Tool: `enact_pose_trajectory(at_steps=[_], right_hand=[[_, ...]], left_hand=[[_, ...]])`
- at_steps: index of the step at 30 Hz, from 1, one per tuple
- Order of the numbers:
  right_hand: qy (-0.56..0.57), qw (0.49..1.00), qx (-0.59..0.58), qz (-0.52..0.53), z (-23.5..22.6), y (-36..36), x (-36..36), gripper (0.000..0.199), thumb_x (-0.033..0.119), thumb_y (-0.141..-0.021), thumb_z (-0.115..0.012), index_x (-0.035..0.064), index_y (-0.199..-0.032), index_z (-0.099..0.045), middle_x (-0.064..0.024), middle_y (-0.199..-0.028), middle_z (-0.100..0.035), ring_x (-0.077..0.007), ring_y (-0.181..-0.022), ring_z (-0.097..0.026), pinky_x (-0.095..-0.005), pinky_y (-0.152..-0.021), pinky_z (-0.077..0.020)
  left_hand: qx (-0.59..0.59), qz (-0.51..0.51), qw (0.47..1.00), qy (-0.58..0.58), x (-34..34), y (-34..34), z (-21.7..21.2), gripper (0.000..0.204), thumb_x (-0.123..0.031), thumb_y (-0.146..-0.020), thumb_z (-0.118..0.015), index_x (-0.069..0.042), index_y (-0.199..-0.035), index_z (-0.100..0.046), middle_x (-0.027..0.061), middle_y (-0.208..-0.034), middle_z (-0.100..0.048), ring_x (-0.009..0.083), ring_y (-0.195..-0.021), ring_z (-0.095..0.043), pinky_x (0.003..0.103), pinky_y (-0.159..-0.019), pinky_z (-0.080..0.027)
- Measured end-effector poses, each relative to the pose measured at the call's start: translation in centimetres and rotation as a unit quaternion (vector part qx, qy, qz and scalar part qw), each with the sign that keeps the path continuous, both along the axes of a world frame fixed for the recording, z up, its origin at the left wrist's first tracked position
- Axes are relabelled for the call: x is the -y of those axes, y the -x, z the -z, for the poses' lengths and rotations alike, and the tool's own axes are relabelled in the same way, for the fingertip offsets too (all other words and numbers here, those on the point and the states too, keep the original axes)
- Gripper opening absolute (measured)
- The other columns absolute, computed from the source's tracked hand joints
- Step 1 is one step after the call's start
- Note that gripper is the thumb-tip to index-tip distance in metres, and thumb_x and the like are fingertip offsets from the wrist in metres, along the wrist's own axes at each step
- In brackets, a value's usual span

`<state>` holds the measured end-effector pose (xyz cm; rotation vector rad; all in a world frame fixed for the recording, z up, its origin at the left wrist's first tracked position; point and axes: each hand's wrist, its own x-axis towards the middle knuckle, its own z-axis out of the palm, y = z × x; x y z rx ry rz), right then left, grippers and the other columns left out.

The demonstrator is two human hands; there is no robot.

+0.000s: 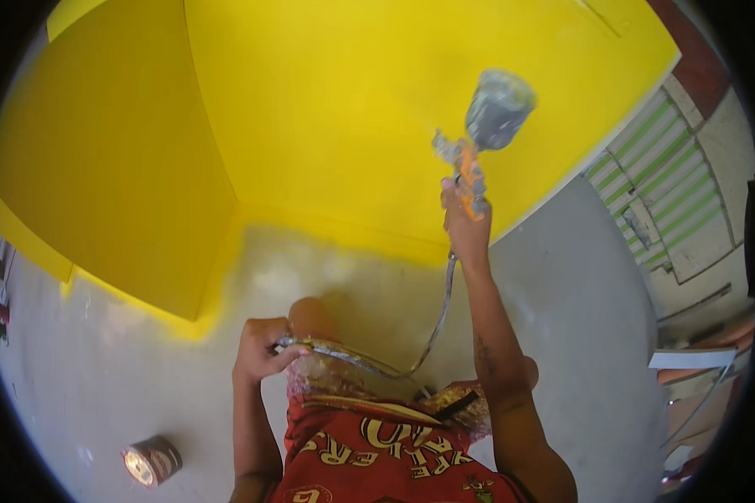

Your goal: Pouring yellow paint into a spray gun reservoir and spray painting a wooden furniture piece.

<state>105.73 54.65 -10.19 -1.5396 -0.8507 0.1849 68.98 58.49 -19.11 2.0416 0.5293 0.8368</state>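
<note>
The right hand is gripping an orange spray gun raised against the yellow panel, while the left hand is clenching its hose above the floor.

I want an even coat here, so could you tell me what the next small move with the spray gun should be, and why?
Probably sweep the spray gun in the right hand down toward the panel's lower edge, where the yellow looks paler near the floor. The left hand holds the hose aside, so it seems free to follow.
</note>
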Motion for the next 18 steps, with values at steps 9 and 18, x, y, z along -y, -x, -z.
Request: enact_pose_trajectory(at_steps=[9,18], right_hand=[[0.316,0.944,-0.087,-0.041,16.2,0.5,1.2,0.037,0.034,-0.091,-0.071,-0.0029,-0.09,-0.068,-0.0084,-0.073,-0.064,-0.015,-0.064,-0.055,-0.034,-0.062,-0.0469],[0.115,0.993,-0.033,-0.017,6.3,-0.7,-2.5,0.027,0.027,-0.093,-0.07,0.0018,-0.084,-0.064,-0.002,-0.069,-0.058,-0.0112,-0.058,-0.049,-0.0298,-0.056,-0.0405]], left_hand=[[0.04,0.007,0.999,0.012,-0.6,0.2,0.5,0.038,-0.037,-0.077,-0.081,-0.006,-0.07,-0.061,0.0069,-0.057,-0.051,0.021,-0.047,-0.049,0.033,-0.046,-0.035],[0.069,-0.007,0.997,0.016,-0.4,-0.1,0.5,0.052,-0.046,-0.079,-0.078,-0.006,-0.062,-0.05,0.0057,-0.053,-0.042,0.0208,-0.044,-0.042,0.033,-0.044,-0.029]])
